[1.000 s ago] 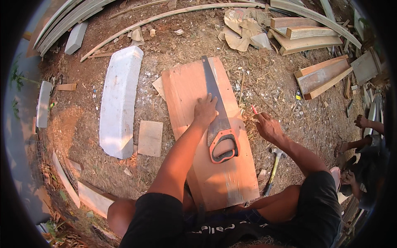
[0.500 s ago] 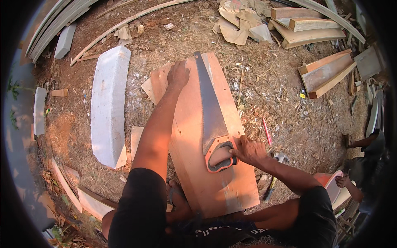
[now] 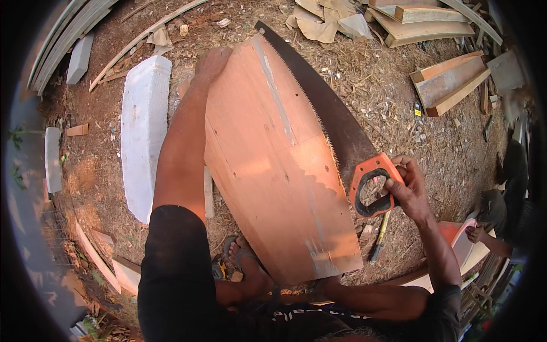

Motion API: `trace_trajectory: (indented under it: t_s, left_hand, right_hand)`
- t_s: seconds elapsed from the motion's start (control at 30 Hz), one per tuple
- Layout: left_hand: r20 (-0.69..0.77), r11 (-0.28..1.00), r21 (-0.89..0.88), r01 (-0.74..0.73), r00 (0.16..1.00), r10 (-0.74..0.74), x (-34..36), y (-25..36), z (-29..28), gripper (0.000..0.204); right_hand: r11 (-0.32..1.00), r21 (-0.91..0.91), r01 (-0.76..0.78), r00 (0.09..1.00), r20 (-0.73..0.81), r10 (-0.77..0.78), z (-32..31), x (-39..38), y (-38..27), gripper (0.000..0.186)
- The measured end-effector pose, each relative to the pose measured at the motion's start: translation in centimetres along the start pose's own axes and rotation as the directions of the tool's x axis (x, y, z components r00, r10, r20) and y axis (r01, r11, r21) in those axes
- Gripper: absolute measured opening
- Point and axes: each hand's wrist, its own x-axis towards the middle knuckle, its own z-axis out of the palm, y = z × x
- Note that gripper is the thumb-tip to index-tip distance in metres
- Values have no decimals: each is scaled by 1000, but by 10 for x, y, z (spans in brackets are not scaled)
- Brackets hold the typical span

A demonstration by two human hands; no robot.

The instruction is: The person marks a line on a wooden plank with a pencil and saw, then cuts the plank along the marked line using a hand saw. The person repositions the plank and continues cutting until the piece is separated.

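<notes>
A handsaw (image 3: 336,114) with an orange and black handle is in my right hand (image 3: 407,185), its fingers closed round the handle's outer side. The blade slants up and to the left, toothed edge along the right side of a plywood board (image 3: 268,171); whether the teeth touch it I cannot tell. The board stretches from near my legs toward the far side, its near part partly in shade. At its far left corner my left hand (image 3: 213,62) grips the edge, with the fingertips hidden.
A long white block (image 3: 142,137) lies left of the board. A hammer (image 3: 380,236) is on the ground at the right. Trough-shaped wooden pieces (image 3: 450,82) and brown paper (image 3: 319,20) lie farther off. Another person's hand (image 3: 476,233) holds a reddish container (image 3: 462,239) at the far right.
The saw has moved off the board's face to its right side, lifted by my right hand. The board has shifted and looks closer. My left hand has gone from the board's top to its far left corner.
</notes>
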Motion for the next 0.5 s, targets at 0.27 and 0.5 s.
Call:
trace_trajectory:
  t_s: [0.27,0.5]
  left_hand:
    - [-311,966,223,-135,929,201,-66,75,-281,72]
    - [-546,905,378,-194,742,388,-224,177,-487,73]
  right_hand:
    - [906,-115,407,849,-317,-422,1,-103,-111,92]
    - [690,-283,666,641,-255,-724,4,-247,-201,104]
